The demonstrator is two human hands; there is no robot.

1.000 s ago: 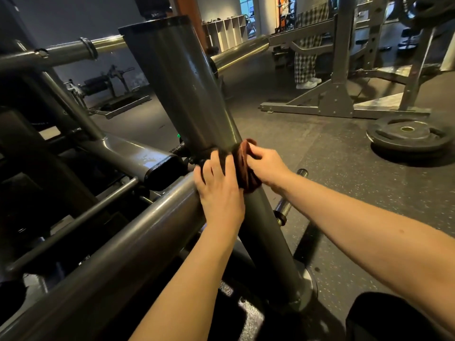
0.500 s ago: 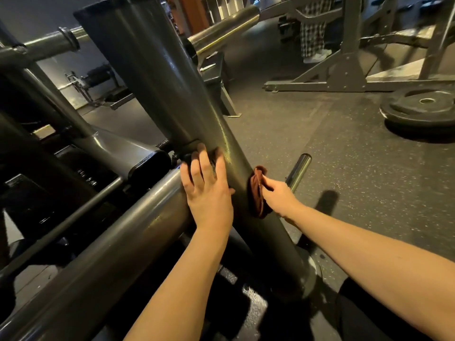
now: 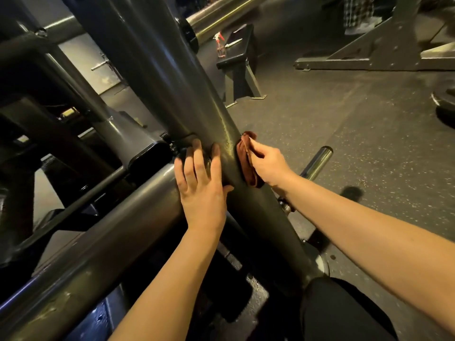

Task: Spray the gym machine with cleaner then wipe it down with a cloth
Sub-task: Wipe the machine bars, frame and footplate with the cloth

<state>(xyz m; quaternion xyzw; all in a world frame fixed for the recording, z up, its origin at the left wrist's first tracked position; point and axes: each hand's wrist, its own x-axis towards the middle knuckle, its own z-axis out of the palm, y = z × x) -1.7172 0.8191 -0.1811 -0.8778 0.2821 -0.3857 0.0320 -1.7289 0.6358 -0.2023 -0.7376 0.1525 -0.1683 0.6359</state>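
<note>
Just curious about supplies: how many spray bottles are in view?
1: the spray bottle stands on the black bench behind the machine's slanted post. Others may be hidden.

Left hand [image 3: 202,193] flat, fingers straight; right hand [image 3: 268,164] pinches cloth [image 3: 247,166]; both forearms extended.

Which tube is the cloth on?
The steep diagonal post; the right hand presses the brown cloth against its right side. The lower tube has none.

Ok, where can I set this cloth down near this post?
Bare rubber floor lies right of the slanted post, bordered by the chrome peg, the bench with the spray bottle and the far rack. Left of the post, frame tubes crowd together.
</note>
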